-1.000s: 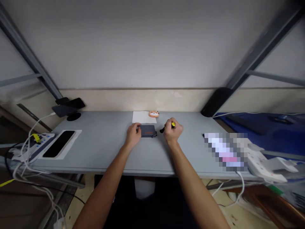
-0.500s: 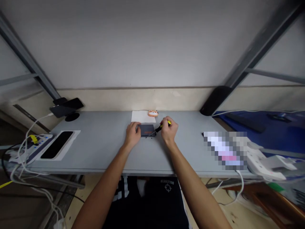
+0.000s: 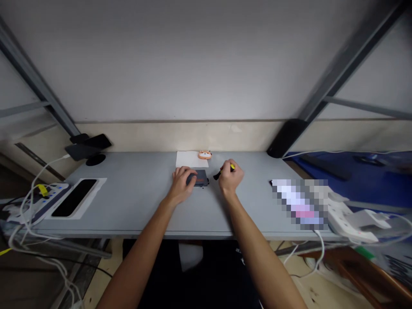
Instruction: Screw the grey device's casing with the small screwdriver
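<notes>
A small dark grey box with reddish marks on top and a row of slots along its front lies on the desk. My left hand grips its left end, thumb over the top and the other fingers around the far side. My right hand is closed around a screwdriver with a black and yellow handle. The screwdriver is to the right of the box, apart from it, and its thin shaft cannot be made out. Tiny dark bits lie by the front of the box.
Behind the box are white paper and an orange-and-white animal-faced case. A phone and a power strip lie at left. A blurred-out screen, another power strip and a black cylinder are at right.
My right hand has drawn the screwdriver back from the front of the box. My left hand has slid further right over the box, and its thumb lies more across the top.
</notes>
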`<state>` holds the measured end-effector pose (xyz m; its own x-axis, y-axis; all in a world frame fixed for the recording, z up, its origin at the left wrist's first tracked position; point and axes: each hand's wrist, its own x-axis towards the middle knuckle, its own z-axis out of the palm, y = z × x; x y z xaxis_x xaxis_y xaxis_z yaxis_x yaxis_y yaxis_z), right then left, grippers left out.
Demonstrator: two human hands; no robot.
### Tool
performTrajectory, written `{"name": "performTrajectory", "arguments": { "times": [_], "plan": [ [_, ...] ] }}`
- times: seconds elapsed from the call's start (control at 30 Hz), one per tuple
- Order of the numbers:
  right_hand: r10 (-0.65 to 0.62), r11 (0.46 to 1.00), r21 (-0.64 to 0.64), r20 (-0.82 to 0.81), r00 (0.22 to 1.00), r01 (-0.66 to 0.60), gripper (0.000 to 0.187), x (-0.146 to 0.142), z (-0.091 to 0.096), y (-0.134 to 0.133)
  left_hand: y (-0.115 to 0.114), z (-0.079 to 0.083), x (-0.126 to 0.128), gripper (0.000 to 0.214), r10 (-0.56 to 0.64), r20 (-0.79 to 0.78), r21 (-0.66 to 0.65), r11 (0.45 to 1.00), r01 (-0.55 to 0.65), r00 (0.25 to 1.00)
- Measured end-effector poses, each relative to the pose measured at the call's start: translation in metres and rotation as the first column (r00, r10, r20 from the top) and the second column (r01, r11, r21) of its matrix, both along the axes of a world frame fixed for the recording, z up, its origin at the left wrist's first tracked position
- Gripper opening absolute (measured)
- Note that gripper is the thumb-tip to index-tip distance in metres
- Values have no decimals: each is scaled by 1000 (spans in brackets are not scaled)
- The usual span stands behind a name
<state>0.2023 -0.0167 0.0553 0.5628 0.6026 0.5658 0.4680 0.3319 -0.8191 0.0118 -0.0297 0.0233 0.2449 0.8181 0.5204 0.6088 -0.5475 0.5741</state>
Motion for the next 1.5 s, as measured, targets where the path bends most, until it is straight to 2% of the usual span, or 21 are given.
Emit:
{"name": "performTrajectory", "arguments": {
  "times": [0.2, 0.37, 0.57, 0.73, 1.0, 1.1, 1.23, 1.37, 1.5],
  "plan": [
    [-96, 994, -40, 76, 992, 99, 31, 6, 3, 0, -1, 1, 2, 15, -12, -9, 32, 999, 12, 1000],
    [-32, 997, -69, 106, 994, 39, 31, 2, 0, 1, -3, 0, 3, 16, -55, -86, 53, 997, 60, 995],
    [94, 995, 12, -10, 995, -94, 30, 2, -1, 1, -9, 6, 3, 18, -115, -152, 34, 992, 122, 982],
    [83, 996, 44, -73, 994, -80, 30, 5, 1, 3, -10, 7, 4, 19, -161, -186, 11, 986, 165, 969],
    [51, 998, 53, -185, 981, -42, 28, 6, 3, 5, -1, -3, 4, 14, -165, -126, -5, 986, 165, 978],
    [15, 999, 47, -219, 976, -5, 29, 9, 2, 6, 2, -3, 3, 16, -107, -70, 7, 994, 108, 992],
    [-10, 1000, 26, -248, 969, 16, 30, 11, 0, 7, 15, 4, -3, 18, 96, -41, 39, 995, -94, 995],
    [16, 1000, 13, -224, 974, -13, 28, 6, -2, 8, 51, 14, -13, 16, 259, -113, 73, 965, -252, 959],
    [55, 998, 5, -198, 979, -56, 29, 1, -4, 7, 92, 12, -21, 21, 313, -209, 14, 948, -318, 926]
  ]
}}
